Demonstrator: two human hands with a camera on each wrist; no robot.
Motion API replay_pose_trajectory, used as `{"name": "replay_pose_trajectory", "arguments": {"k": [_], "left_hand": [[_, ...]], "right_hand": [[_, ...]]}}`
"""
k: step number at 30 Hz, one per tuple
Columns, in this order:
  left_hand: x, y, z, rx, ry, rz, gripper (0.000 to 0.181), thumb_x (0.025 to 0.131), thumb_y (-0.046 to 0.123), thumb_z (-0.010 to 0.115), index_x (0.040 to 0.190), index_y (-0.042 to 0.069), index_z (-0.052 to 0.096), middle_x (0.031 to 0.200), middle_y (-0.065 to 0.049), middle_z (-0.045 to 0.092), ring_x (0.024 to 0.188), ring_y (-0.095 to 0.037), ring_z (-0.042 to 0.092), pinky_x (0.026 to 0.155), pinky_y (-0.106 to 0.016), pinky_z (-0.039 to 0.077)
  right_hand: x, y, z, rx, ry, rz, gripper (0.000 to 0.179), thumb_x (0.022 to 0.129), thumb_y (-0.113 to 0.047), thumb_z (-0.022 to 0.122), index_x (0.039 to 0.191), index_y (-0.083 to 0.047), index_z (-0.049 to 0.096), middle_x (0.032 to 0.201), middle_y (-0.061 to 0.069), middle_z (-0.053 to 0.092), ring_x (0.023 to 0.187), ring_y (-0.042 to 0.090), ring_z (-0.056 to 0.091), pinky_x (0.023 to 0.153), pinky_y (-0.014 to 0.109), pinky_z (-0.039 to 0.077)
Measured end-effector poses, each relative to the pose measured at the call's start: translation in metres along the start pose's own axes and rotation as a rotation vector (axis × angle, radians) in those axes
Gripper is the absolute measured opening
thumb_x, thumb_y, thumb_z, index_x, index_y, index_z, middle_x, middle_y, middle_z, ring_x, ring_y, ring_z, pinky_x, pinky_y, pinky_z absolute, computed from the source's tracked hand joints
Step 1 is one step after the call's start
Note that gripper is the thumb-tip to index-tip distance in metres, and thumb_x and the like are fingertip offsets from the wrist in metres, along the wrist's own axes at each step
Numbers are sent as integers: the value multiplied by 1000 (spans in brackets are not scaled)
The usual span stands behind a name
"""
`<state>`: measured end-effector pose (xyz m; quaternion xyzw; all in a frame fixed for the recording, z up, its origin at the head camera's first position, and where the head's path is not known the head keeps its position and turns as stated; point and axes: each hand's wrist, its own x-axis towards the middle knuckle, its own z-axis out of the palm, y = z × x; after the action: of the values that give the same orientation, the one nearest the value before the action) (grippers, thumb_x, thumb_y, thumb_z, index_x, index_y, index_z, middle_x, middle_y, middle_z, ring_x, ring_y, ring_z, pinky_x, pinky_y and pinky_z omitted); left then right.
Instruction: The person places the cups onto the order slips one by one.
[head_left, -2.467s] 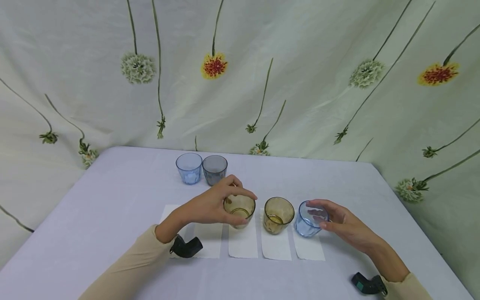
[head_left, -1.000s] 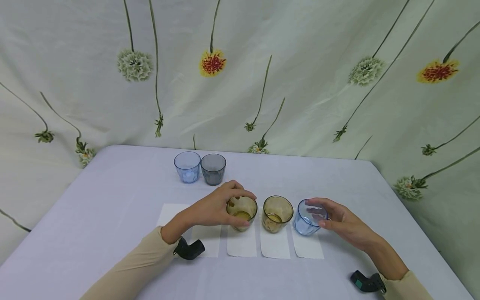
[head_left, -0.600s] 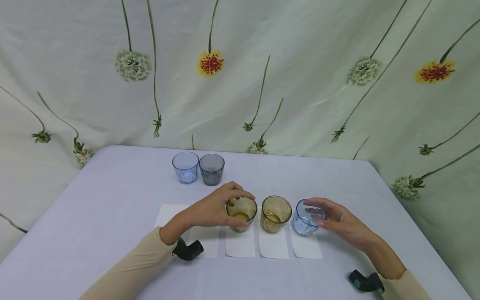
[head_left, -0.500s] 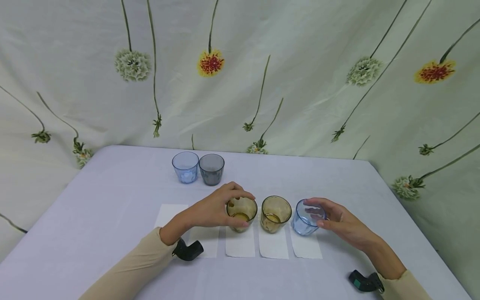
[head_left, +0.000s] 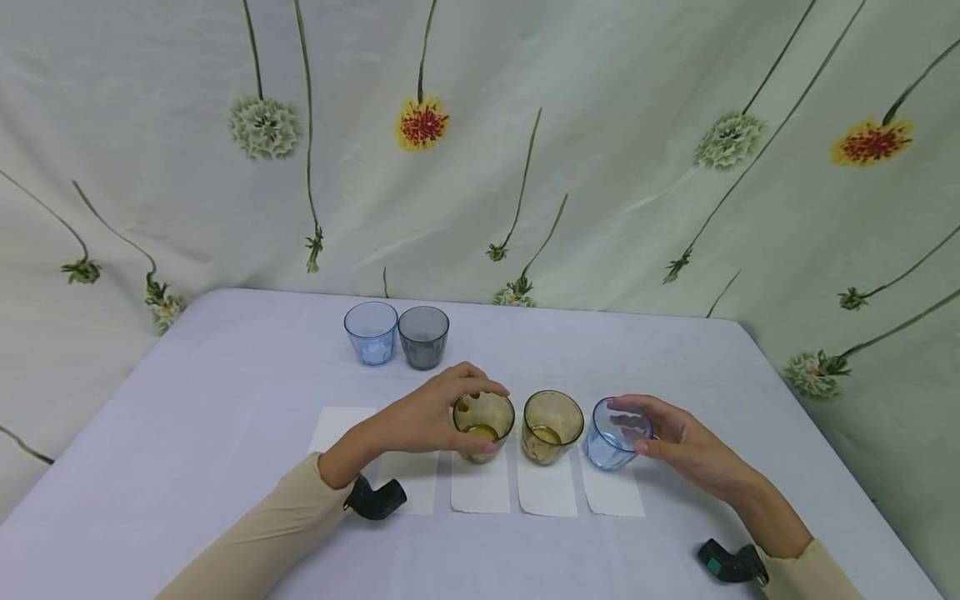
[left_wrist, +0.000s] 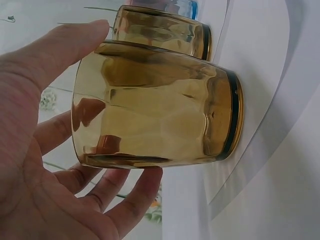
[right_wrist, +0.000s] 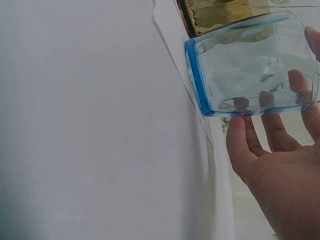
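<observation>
1. Thumb and fingers of the left hand (head_left: 423, 415) are gripping an amber glass (head_left: 492, 423) near its rim, thumb opposing curled fingers.
2. Right hand (head_left: 686, 442) is holding a blue glass (head_left: 607, 454) likewise, fingertips meeting its wall.
3. Both glasses are standing roughly upright over the far ends of separate paper strips (head_left: 482, 493); cannot tell whether the bases are touching. A second amber glass (head_left: 553, 427) is sitting between them, apart from either hand.
4. Judgement: walls are looking stiff, smooth, probably slippery, brittle if knocked; weight likely modest, suiting one hand.
5. Upper wall, just below the rim, is offering the best hold, squeezing gently.
</observation>
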<state>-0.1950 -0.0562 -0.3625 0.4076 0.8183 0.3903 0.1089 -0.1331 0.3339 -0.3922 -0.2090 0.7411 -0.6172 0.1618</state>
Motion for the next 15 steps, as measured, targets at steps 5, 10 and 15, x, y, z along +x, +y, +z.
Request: {"name": "replay_pose_trajectory", "arguments": {"k": [5, 10, 15], "left_hand": [[0, 0, 0, -4, 0, 16, 62, 80, 37, 85, 135, 19, 61, 127, -3, 52, 110, -21, 54, 90, -34, 49], [-1, 1, -1, -5, 4, 30, 61, 80, 36, 85, 134, 23, 61, 126, -3, 52, 109, -21, 55, 89, -35, 50], [-1, 2, -2, -7, 2, 22, 62, 79, 36, 85, 135, 26, 60, 127, -3, 52, 113, -20, 53, 92, -37, 47]], "right_hand": [[-1, 0, 0, -8, 15, 11, 52, 99, 4, 53, 149, 0, 40, 152, 2, 46, 134, 7, 50, 105, 22, 45], [-1, 1, 0, -3, 13, 7, 52, 99, 4, 53, 149, 0, 40, 151, 0, 47, 134, 7, 50, 105, 22, 45], [0, 1, -1, 14, -3, -14, 52, 99, 5, 52, 149, 1, 39, 150, -1, 48, 135, 9, 50, 105, 23, 45]]}}
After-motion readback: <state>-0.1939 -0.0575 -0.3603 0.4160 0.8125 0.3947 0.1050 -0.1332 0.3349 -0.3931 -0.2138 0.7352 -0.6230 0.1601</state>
